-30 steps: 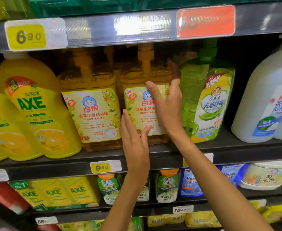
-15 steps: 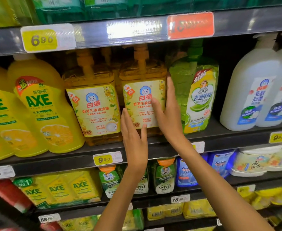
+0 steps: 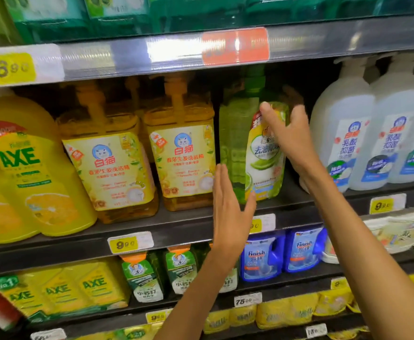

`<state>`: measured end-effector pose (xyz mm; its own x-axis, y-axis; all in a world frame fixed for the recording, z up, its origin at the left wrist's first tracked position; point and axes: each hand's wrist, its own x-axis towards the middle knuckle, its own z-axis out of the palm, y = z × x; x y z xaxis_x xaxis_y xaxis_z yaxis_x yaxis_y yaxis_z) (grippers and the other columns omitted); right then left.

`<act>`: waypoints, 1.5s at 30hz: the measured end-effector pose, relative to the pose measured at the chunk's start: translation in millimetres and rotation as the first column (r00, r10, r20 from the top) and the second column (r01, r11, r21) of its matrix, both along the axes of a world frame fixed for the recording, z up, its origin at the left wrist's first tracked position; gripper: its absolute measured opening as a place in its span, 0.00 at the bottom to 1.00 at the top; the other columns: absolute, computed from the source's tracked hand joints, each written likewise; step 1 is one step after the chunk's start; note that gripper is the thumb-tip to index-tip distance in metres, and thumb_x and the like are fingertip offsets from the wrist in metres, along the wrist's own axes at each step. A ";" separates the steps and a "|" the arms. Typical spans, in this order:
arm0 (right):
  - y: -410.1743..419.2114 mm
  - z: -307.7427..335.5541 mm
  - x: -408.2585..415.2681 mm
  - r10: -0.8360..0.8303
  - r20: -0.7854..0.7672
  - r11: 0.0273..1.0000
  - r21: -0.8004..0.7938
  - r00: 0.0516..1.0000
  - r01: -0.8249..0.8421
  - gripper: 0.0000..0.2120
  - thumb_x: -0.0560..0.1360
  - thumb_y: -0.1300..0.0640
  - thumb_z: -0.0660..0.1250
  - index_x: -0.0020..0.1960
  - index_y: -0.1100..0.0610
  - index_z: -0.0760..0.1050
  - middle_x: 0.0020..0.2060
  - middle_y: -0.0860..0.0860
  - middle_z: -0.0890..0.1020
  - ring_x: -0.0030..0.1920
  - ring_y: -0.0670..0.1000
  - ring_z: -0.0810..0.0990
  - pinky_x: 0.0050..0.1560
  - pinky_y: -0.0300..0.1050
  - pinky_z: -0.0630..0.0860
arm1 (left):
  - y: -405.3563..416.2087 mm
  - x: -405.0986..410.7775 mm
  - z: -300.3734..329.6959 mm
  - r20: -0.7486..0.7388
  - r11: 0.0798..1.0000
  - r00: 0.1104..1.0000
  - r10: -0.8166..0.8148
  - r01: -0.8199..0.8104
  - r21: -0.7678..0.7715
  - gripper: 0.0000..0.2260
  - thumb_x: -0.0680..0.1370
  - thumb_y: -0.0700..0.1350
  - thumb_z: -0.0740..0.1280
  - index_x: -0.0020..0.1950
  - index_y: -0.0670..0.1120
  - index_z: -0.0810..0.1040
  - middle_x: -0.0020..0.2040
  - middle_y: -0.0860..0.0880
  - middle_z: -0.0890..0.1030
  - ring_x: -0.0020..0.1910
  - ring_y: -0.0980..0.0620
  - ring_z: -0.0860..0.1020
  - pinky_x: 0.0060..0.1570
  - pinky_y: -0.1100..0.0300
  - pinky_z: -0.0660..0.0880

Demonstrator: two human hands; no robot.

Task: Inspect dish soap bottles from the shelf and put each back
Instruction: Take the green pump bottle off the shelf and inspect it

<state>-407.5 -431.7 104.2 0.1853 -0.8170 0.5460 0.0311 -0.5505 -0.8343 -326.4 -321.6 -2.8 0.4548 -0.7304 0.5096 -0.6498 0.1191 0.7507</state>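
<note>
Green bottle [image 3: 235, 148] upright on shelf [image 3: 176, 231], green liquid inside.

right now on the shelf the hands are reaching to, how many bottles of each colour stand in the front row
Yellow AXE bottles: 2
Amber pump bottles: 2
Green pump bottle: 1
White pump bottles: 3, the last cut by the frame edge
Total: 8

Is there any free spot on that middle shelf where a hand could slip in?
One dark gap shows between the green bottle and the white bottles; the right hand is there now. Elsewhere it is crowded: the orange bottles and yellow AXE bottles stand nearly touching.
</note>
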 end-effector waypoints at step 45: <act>-1.9 -29.3 -29.0 0.392 0.163 0.920 -0.044 0.906 -0.390 0.47 0.65 0.36 0.73 0.75 0.51 0.55 0.66 0.49 0.74 0.63 0.50 0.78 0.61 0.56 0.77 | -3.5 -15.0 -11.9 -0.280 0.996 0.956 0.086 -0.079 0.036 0.46 0.63 0.68 0.68 0.77 0.57 0.54 0.74 0.56 0.64 0.72 0.57 0.64 0.67 0.57 0.66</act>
<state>-436.5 -433.6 74.9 0.3955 -0.6920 0.6039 0.3819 -0.4741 -0.7933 -341.4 -325.1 -14.7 0.6362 -0.6948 0.3354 -0.4188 0.0541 0.9065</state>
